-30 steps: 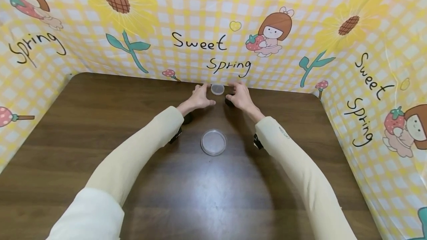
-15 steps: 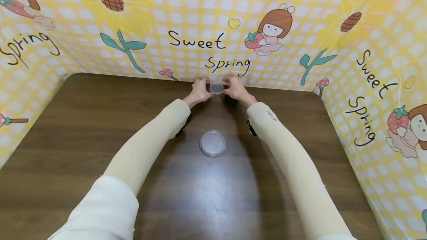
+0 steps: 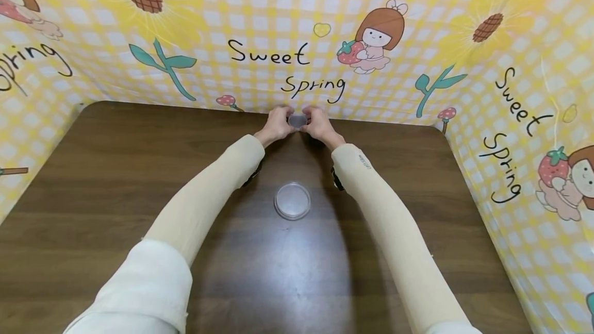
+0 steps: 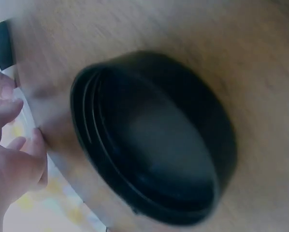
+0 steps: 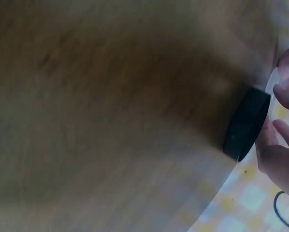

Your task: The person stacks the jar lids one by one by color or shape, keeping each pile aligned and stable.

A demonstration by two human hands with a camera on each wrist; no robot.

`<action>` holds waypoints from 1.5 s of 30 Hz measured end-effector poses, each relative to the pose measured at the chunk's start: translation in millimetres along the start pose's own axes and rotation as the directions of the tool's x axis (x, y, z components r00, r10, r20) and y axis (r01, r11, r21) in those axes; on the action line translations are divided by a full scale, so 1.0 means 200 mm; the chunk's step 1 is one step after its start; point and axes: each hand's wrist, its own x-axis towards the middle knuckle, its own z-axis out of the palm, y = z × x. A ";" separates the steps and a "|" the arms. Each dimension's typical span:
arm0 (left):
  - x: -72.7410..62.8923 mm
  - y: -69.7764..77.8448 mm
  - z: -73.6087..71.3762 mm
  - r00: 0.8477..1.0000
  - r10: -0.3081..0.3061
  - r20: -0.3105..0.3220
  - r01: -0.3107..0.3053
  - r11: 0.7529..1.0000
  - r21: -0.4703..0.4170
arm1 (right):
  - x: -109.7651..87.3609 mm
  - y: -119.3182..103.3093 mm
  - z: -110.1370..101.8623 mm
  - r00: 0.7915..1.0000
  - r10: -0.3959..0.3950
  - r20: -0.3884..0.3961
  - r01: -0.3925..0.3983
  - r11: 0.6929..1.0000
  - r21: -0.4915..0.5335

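Observation:
At the table's back edge, my left hand [image 3: 278, 123] and right hand [image 3: 319, 123] hold a small translucent round disc [image 3: 297, 120] from opposite sides, fingers at its rim. In the left wrist view, a black screw cap [image 4: 156, 137] lies open side showing, threads inside its rim, near the left wrist. Another black cap [image 5: 247, 124] is close beside my right hand in the right wrist view. The head view shows a larger clear round dish [image 3: 292, 201] flat on the table, between and nearer than the forearms.
The brown wood table [image 3: 116, 195] has rounded back corners. Behind it and along both sides hangs a yellow checked cloth [image 3: 260, 9] printed with flowers and lettering. A thin dark cord [image 5: 278, 209] curves over cloth in the right wrist view.
Both hands have moved inward from either side of the small disc and now grip its rim. The larger dish stays in place on the table.

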 end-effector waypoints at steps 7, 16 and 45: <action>0.01 0.01 0.00 0.999 0.011 -0.034 -0.011 1.000 0.020 | 0.01 -0.02 0.02 0.999 0.001 -0.040 -0.003 0.998 -0.070; 0.00 0.02 0.01 0.999 -0.017 -0.027 0.017 1.000 0.001 | 0.00 0.00 0.02 0.999 0.014 -0.040 -0.016 0.999 -0.041; -0.06 0.04 -0.06 0.999 -0.045 -0.006 0.043 0.991 -0.126 | -0.07 -0.02 -0.01 0.999 -0.035 -0.028 0.039 0.988 0.148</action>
